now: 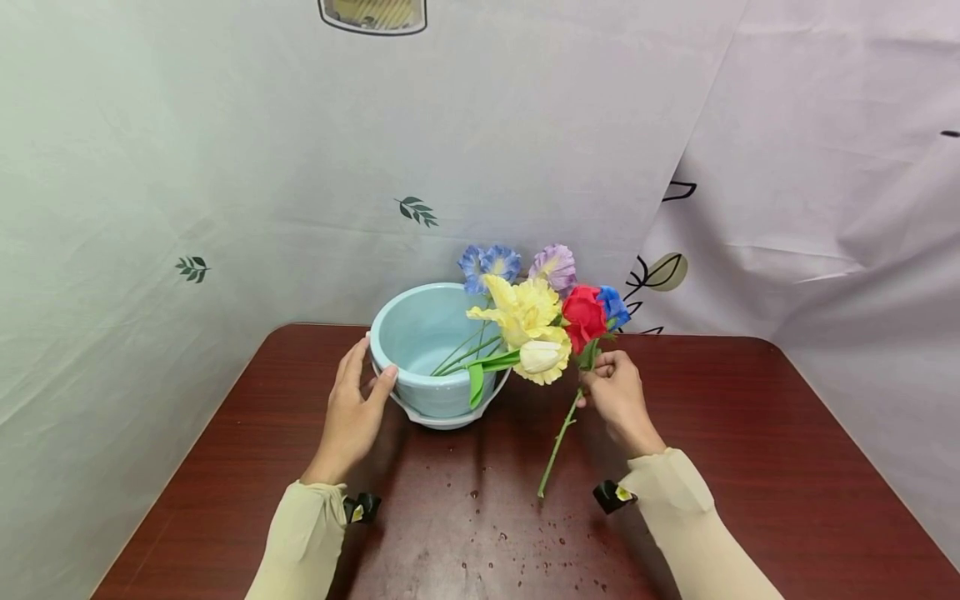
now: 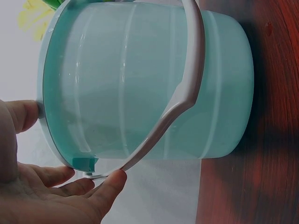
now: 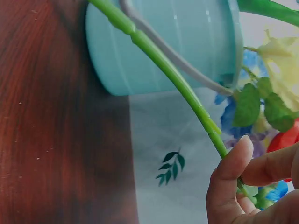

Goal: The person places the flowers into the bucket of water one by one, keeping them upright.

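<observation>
A pale blue bucket with a white carrying handle hanging down its front stands on the table. My left hand rests at its left rim, thumb tip on the edge and fingers spread along the outside near the handle joint. Between thumb and fingers my right hand pinches a thorny green stem, in line with a blue rose above the hand. The stem's bare lower end slants down in front of the bucket's right side. A red rose partly covers the blue one.
Leaning right out of the bucket are yellow flowers, a white tulip, a blue iris and a purple one. Water drops dot the dark red table. Printed cloth hangs close behind.
</observation>
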`<action>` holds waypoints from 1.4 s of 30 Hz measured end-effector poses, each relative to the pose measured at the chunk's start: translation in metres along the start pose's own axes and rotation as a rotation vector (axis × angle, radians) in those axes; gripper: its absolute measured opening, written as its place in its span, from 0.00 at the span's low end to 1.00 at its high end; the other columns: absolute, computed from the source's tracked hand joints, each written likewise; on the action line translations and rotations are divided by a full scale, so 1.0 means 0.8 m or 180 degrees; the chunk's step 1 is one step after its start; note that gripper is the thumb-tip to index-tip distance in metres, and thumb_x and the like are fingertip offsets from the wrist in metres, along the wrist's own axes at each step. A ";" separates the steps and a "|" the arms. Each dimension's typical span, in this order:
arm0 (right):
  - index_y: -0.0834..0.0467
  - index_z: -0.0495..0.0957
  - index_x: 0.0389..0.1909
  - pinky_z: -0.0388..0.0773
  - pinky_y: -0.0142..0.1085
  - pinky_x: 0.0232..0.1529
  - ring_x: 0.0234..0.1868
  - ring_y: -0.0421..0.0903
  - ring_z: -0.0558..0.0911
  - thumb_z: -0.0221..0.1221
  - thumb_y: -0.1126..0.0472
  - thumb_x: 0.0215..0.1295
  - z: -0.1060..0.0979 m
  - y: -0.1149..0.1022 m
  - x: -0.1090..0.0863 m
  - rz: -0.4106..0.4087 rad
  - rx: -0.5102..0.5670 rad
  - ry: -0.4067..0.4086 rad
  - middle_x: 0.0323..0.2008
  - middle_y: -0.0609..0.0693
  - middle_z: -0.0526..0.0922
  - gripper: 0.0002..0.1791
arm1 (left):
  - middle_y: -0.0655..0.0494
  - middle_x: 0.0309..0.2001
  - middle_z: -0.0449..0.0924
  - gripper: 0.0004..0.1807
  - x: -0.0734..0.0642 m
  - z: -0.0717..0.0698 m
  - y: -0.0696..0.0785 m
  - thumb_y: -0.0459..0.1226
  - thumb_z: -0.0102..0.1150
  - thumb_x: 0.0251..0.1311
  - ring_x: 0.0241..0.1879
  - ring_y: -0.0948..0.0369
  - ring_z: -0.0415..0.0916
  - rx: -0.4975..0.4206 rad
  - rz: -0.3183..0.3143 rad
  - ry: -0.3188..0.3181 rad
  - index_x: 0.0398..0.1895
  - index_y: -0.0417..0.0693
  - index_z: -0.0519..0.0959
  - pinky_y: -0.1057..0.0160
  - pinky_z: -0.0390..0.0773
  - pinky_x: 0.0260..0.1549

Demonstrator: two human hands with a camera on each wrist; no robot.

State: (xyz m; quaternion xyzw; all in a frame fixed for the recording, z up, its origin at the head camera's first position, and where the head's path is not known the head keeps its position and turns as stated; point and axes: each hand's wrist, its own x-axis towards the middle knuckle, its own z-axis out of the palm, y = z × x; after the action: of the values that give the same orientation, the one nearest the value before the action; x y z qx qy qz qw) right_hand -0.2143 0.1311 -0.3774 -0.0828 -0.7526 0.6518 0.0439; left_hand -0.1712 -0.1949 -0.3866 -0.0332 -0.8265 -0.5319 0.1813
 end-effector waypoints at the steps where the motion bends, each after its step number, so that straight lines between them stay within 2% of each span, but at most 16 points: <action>1: 0.69 0.62 0.43 0.81 0.34 0.18 0.15 0.42 0.73 0.51 0.77 0.60 -0.001 -0.002 -0.001 -0.0007 0.0026 0.0010 0.31 0.56 0.71 0.12 | 0.48 0.72 0.53 0.33 0.000 0.000 0.000 0.42 0.52 0.70 0.66 0.55 0.58 0.0003 -0.0001 -0.0001 0.74 0.43 0.55 0.53 0.69 0.64; 8: 0.67 0.63 0.43 0.83 0.36 0.21 0.21 0.41 0.75 0.52 0.75 0.62 -0.006 -0.020 -0.010 -0.0137 0.0142 0.0070 0.31 0.55 0.71 0.11 | 0.48 0.72 0.53 0.33 -0.001 0.000 0.001 0.42 0.51 0.70 0.67 0.54 0.58 -0.0014 -0.0003 -0.0015 0.74 0.44 0.54 0.53 0.68 0.64; 18: 0.65 0.62 0.41 0.82 0.31 0.20 0.21 0.40 0.76 0.51 0.75 0.64 -0.011 -0.046 -0.023 -0.0354 0.0403 0.0155 0.30 0.53 0.73 0.09 | 0.49 0.73 0.51 0.34 -0.002 -0.001 0.004 0.43 0.52 0.70 0.68 0.54 0.57 -0.0014 -0.0040 -0.0053 0.74 0.45 0.54 0.53 0.68 0.65; 28: 0.64 0.62 0.42 0.82 0.30 0.20 0.20 0.41 0.77 0.51 0.77 0.64 -0.021 -0.057 -0.025 -0.0449 0.0566 0.0321 0.29 0.51 0.75 0.11 | 0.48 0.73 0.51 0.35 -0.002 0.000 0.002 0.43 0.52 0.70 0.68 0.54 0.57 0.0000 -0.0047 -0.0064 0.75 0.45 0.52 0.53 0.69 0.64; 34: 0.64 0.62 0.42 0.82 0.31 0.21 0.24 0.40 0.77 0.52 0.77 0.64 -0.025 -0.066 -0.032 -0.0600 0.0651 0.0348 0.32 0.53 0.73 0.11 | 0.48 0.73 0.51 0.35 -0.002 0.000 0.001 0.43 0.52 0.70 0.68 0.54 0.56 0.0001 -0.0048 -0.0064 0.75 0.45 0.52 0.53 0.69 0.64; 42: 0.62 0.63 0.42 0.82 0.31 0.21 0.25 0.42 0.77 0.54 0.77 0.64 -0.025 -0.086 -0.051 -0.0900 0.0951 0.0295 0.34 0.55 0.73 0.12 | 0.49 0.73 0.51 0.35 -0.002 -0.001 0.001 0.43 0.52 0.70 0.69 0.54 0.56 -0.0006 -0.0028 -0.0055 0.75 0.45 0.53 0.54 0.69 0.64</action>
State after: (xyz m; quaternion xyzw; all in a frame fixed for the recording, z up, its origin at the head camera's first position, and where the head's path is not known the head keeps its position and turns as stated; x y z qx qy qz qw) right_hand -0.1757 0.1341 -0.3047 0.0012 -0.6489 0.7389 0.1813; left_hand -0.1695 -0.1947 -0.3860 -0.0343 -0.8277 -0.5332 0.1717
